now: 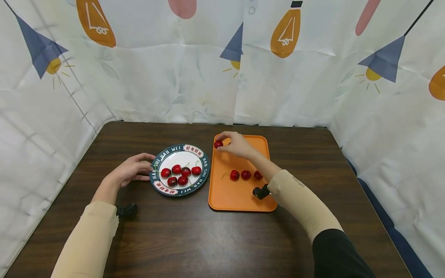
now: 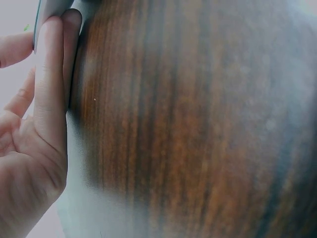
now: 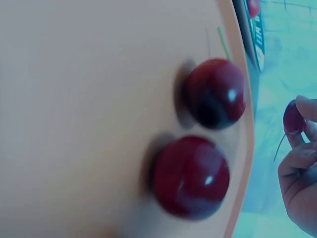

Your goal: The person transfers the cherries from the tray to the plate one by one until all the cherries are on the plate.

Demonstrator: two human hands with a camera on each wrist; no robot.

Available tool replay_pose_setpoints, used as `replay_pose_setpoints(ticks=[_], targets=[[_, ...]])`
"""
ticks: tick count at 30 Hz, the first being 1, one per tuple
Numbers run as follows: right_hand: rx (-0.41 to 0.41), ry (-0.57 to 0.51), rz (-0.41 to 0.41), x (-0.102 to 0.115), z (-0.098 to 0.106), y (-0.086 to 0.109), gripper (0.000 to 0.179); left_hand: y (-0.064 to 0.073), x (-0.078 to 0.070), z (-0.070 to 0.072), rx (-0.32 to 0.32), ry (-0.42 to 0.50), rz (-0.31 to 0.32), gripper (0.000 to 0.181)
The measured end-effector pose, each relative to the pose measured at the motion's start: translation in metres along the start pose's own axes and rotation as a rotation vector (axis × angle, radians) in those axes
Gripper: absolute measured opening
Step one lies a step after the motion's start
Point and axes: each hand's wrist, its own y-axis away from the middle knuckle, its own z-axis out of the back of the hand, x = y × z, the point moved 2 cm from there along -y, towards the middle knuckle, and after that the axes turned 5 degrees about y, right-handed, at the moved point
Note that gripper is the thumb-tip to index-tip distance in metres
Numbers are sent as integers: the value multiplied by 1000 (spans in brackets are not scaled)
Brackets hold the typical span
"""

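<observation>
At the left, a round plate [image 1: 160,157] with a dark patterned rim bears several red cherries [image 1: 182,180]. My left hand [image 1: 133,170] holds the plate's left rim; in the left wrist view, fingers [image 2: 49,84] lie on both sides of the plate's edge. Over the far left corner of the orange tray [image 1: 226,197], my right hand [image 1: 236,144] pinches a dark red cherry [image 1: 218,144] between thumb and fingertips. A thin stem hangs from this cherry [image 3: 293,118] in the right wrist view. Three more cherries [image 1: 245,175] lie in a row on the tray, the rightmost partly hidden by my forearm.
Plate and tray stand side by side on a dark wood-grain table [image 1: 167,239], a narrow gap between them. A white printed cloth [image 1: 156,85] hangs behind the table and along both sides. A black wrist strap piece [image 1: 260,192] hangs over the tray under my right forearm.
</observation>
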Motion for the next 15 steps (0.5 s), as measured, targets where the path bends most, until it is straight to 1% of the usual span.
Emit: replay_pose_setpoints(ticks=[7,15], targets=[[66,4,42,19,-12,-8,32,2,-1,1,-7,0,-1,57],[156,60,72,35,-29,-12,35,1,-1,-1,1,8,0,59]])
